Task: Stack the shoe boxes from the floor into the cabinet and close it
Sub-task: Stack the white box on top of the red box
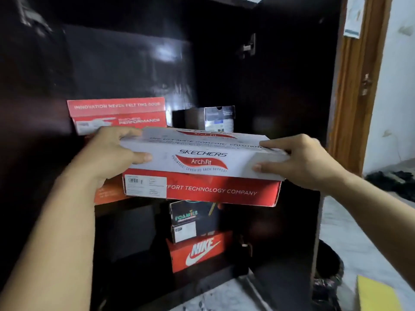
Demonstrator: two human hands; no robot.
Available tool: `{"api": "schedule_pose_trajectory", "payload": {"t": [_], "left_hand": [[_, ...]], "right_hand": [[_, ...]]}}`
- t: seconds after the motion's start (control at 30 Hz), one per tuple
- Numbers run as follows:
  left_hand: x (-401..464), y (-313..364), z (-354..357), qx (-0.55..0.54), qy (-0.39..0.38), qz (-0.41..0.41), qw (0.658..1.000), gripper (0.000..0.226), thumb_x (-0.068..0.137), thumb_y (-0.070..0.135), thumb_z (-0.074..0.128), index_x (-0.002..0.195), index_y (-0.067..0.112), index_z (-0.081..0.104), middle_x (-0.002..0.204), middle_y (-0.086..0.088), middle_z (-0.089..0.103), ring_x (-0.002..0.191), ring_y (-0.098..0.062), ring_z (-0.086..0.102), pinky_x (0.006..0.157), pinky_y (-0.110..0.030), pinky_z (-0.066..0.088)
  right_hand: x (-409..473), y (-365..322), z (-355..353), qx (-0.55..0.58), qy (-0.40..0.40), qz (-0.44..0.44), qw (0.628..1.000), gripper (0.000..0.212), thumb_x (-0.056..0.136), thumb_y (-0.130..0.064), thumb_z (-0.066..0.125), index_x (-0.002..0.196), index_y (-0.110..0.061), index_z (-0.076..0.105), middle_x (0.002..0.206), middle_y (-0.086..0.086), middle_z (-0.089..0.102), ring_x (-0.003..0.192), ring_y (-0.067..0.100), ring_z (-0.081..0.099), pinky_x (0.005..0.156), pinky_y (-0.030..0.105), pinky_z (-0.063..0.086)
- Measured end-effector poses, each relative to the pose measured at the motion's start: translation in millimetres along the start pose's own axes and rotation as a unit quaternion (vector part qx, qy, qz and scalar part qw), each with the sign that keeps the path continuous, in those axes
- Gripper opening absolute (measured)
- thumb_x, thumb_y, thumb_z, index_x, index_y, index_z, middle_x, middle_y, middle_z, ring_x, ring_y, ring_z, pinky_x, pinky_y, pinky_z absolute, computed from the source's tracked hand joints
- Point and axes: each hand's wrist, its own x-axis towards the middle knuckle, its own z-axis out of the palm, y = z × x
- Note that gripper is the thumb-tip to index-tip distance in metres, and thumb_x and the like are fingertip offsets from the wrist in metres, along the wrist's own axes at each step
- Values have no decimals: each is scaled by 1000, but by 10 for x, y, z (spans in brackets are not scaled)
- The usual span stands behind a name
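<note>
skechers box held before cabinet shelf; performance box behind-left, small box behind; foamies box on nike box below.

Both bare forearms reach forward and upward, the left hand curled round the left end of the Skechers box with thumb on its front face, the right hand mirroring that grip on the right end.

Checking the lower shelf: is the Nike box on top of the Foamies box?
No, the Nike box sits underneath the Foamies box.
</note>
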Motion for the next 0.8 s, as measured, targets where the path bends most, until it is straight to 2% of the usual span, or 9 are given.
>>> {"api": "schedule_pose_trajectory", "payload": {"t": [0.13,0.23,0.33,0.4,0.47,0.53,0.6,0.73,0.8], "left_hand": [[428,58,-166,-12,63,11,998,59,79,-1,73,134,12,54,123,-1,57,106,-14,50,86,-22,35],[779,127,-315,-26,102,14,994,57,78,2,76,131,12,56,126,-4,58,107,-18,55,87,-26,40],[1161,183,-494,-52,138,14,989,54,75,4,78,125,14,60,118,-10,63,98,-24,61,80,-29,48],[1420,213,-598,-65,168,30,983,54,73,2,80,123,11,61,117,-10,63,94,-21,61,79,-30,50],[1682,231,-698,-71,205,49,975,56,71,3,81,123,11,60,117,-8,63,97,-20,62,83,-32,52],[1945,211,-801,-70,243,56,966,56,72,4,81,124,12,60,116,-6,63,100,-21,63,87,-34,54],[2215,154,-886,-61,270,56,959,54,74,6,80,124,14,60,117,-5,62,102,-22,63,88,-35,54],[2742,-66,-932,-29,286,47,957,47,81,5,71,124,18,59,121,-8,61,105,-25,63,86,-36,55],[2958,-200,-927,-21,291,33,956,45,82,3,68,123,18,59,119,-9,63,102,-27,64,86,-38,56]], "right_hand": [[563,-311,135,30,27,-19,999,61,70,-39,82,126,-24,63,127,1,63,114,15,58,89,18,40],[971,-522,135,47,65,-30,996,58,70,-35,83,123,-21,65,128,2,63,119,17,56,93,19,40],[1405,-713,145,69,109,-41,991,56,68,-35,85,119,-19,68,122,4,66,116,19,58,99,28,46],[1715,-842,183,87,130,-50,986,55,68,-35,85,118,-19,68,120,5,66,110,20,61,96,32,50],[2036,-968,245,105,138,-58,983,54,70,-32,84,120,-19,67,121,5,65,108,18,61,90,23,48],[2354,-1093,335,111,136,-70,982,53,74,-26,82,123,-19,66,124,5,63,111,17,57,85,14,40],[2657,-1198,446,112,131,-84,981,53,75,-21,80,125,-17,65,125,6,62,115,18,56,86,12,37],[3226,-1351,777,107,119,-93,983,55,76,-19,80,128,-15,62,126,10,61,116,24,58,100,24,44],[3466,-1400,954,108,117,-93,983,55,76,-19,80,128,-16,61,126,11,61,114,25,59,102,28,45]]}}
